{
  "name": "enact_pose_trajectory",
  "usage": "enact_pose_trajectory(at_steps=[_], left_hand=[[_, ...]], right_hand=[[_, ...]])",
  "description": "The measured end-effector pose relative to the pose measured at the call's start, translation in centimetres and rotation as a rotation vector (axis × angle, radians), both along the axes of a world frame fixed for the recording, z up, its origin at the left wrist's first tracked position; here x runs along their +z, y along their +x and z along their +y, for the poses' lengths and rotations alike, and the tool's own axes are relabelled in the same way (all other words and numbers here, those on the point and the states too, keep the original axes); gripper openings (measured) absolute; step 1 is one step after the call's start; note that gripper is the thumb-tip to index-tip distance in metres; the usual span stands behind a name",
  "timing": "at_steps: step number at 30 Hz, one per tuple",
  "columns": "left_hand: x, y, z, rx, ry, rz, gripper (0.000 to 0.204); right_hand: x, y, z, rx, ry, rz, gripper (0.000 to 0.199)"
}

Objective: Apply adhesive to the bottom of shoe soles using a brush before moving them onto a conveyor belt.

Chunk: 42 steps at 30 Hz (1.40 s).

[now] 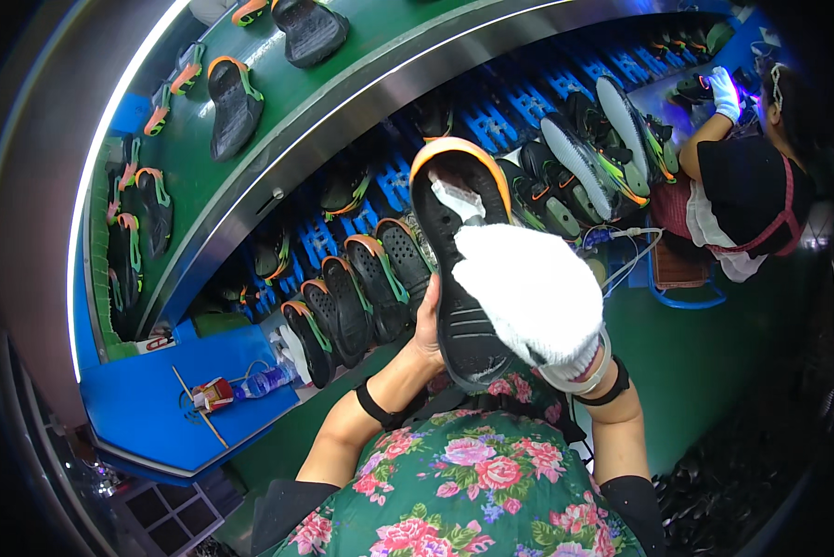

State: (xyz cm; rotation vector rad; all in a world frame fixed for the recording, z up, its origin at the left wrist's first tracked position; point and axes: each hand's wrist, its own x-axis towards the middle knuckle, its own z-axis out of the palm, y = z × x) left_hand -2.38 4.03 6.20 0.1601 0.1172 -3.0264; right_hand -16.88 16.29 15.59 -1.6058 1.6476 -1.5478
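Note:
In front of my chest, a long black shoe sole [472, 320] with an orange rim at its far end is tilted with its hollow face toward me. Bare, my left hand [428, 320] grips the sole by its left edge. A thick white glove covers my right hand [533, 283], which is closed over the sole's upper right part. Just past its fingertips, a whitish patch [459, 197] lies inside the sole. A small dark tip shows by those fingertips; what the gloved hand holds is mostly hidden.
Black shoes and soles stand on a blue rack [319, 241] ahead. Behind it, a green conveyor belt [342, 79] carries more soles past a metal rail. On the left, a blue table [166, 399] holds a plastic bottle [266, 382] and a stick. A co-worker [742, 176] sits at right.

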Motion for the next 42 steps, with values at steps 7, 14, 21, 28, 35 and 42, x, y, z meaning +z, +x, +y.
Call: enact_pose_trajectory(at_steps=[7, 14, 21, 28, 35, 42], left_hand=[[-1.3, -0.5, -0.8, -0.025, -0.012, 0.047, 0.080], [-0.2, -1.8, -1.6, -0.055, -0.341, -0.199, 0.097], [2.6, -2.9, -1.8, 0.061, -0.477, -0.314, 0.101], [0.3, -2.5, -3.6, 0.135, -0.454, -0.358, 0.097], [3.4, -5.0, -4.5, 0.003, -0.386, -0.054, 0.099], [4.2, -5.8, -4.0, 0.183, -0.186, 0.019, 0.100]], right_hand=[[-2.0, 1.2, -0.6, -0.131, 0.168, 0.186, 0.041], [-0.4, 0.7, -1.6, -0.128, -0.025, 0.053, 0.043], [-0.8, 0.5, -1.2, -0.219, -0.010, -0.077, 0.041], [-0.4, 0.0, -2.0, -0.161, -0.097, -0.020, 0.027], [-1.5, 2.1, -2.4, -0.142, -0.015, -0.152, 0.032], [-1.4, 0.7, -1.9, -0.243, -0.147, 0.040, 0.026]])
